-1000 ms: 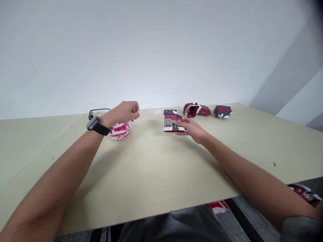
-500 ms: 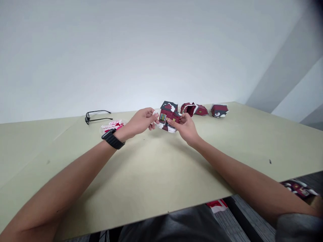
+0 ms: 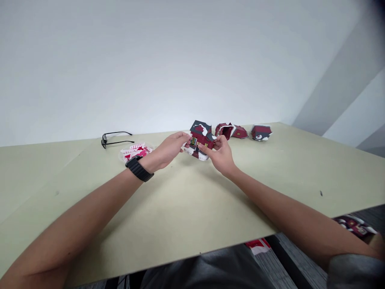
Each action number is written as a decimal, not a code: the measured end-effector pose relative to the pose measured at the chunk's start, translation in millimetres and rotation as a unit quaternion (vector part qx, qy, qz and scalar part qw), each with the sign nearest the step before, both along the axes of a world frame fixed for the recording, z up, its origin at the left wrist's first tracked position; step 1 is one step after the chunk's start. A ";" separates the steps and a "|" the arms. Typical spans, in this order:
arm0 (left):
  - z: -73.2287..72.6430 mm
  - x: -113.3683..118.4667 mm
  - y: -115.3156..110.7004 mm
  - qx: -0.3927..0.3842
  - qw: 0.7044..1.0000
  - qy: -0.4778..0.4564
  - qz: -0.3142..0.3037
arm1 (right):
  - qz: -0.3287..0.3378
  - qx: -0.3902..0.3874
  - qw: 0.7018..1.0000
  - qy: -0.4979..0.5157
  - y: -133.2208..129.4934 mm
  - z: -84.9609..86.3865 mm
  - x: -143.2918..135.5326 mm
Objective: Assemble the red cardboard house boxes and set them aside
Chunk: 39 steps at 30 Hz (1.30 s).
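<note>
A dark red model house [image 3: 205, 139] with a grey, white-patched roof, yellow windows and a white base is held up over the table, tilted slightly. My right hand [image 3: 221, 155] grips its right side, thumb across the front. My left hand [image 3: 173, 149], a black watch [image 3: 138, 168] on its wrist, is closed at the house's left edge, fingers pinching there. Whether a small white piece is still between those fingers is hidden.
Black glasses [image 3: 116, 138] and a clear dish of red and white pieces [image 3: 136, 150] lie on the left. Behind and to the right are an open dark red house part [image 3: 224, 130], a red piece [image 3: 240, 132] and a small roofed part [image 3: 261, 132]. The table's front edge is near my lap.
My left hand has moved right to the house's left edge; the white piece in its fingers is no longer plainly visible. The house has tilted a little in my right hand.
</note>
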<state>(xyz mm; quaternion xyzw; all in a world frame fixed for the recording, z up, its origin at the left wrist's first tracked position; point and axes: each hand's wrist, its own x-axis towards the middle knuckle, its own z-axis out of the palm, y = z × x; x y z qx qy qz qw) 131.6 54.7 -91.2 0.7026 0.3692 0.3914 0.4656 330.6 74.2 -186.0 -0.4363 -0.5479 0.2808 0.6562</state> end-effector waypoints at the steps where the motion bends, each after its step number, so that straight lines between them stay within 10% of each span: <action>1: -2.0 0.1 1.4 0.001 1.000 -0.009 0.004 | -0.004 0.007 1.000 -0.006 -1.6 1.0 -0.6; 14: -10.0 -2.8 10.2 -0.164 0.973 -0.161 -0.018 | -0.038 0.082 0.995 -0.050 -10.6 6.4 -6.4; 31: -14.8 4.2 10.8 -0.189 0.957 -0.219 0.004 | -0.040 0.139 0.983 -0.114 -11.7 1.7 -1.8; 39: -17.4 -6.6 18.7 0.120 0.985 0.016 0.125 | 0.012 0.091 0.992 -0.083 -13.9 5.6 -2.9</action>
